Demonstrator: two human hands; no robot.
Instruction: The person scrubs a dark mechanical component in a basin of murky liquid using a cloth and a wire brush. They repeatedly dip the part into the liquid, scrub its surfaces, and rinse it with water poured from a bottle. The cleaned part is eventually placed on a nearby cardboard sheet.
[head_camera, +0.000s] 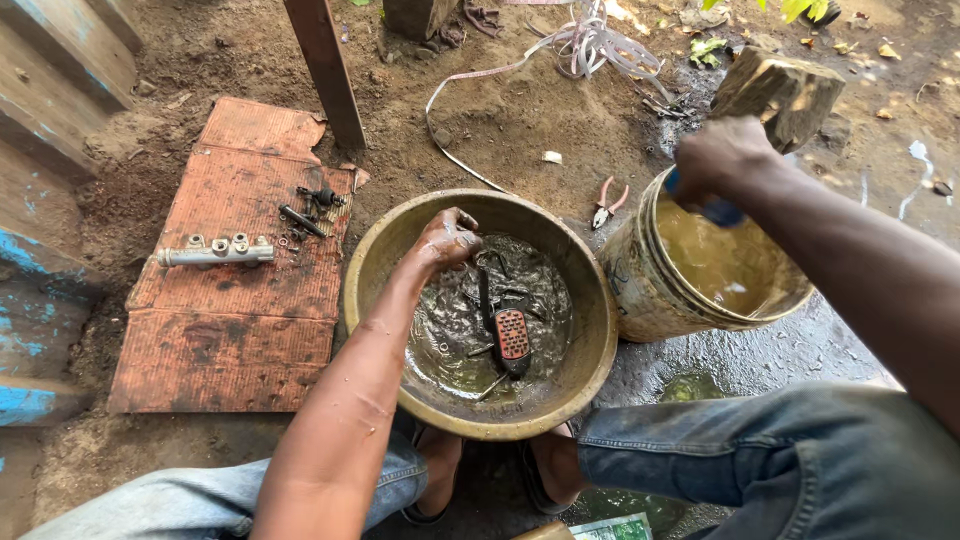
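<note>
bare dirt yard, damp and littered with leaves, and i'm sat low with the brass-coloured basin (585, 385) between my feet.

my left hand (447, 240) is curled shut at the far left rim of the basin, fingertips down in the grey oily liquid. can't tell if it's actually pinching a part or just dipped in. small metal parts (487, 290) lie sunk across the middle of the basin, with a brush with an orange-red block head (512, 335) on top of them near the centre. judging by the film on everything, those parts will be slick, stiff and heavy for their size, so i'd grab at edges or holes, not flat faces.

my right hand (722, 160) is closed around something blue (718, 210) over the far rim of the muddy bucket (640, 290), which sits just right of the basin and is full of brown water.

red-handled pliers (608, 203) lie in the dirt behind the two. left of the basin, a metal cylinder body (215, 250) and dark little fittings (310, 212) rest on a rust-coloured cardboard sheet (230, 340). white strapping (590, 45) is tangled at the back, and a green-and-white package corner (610, 528) shows by my knee.
</note>
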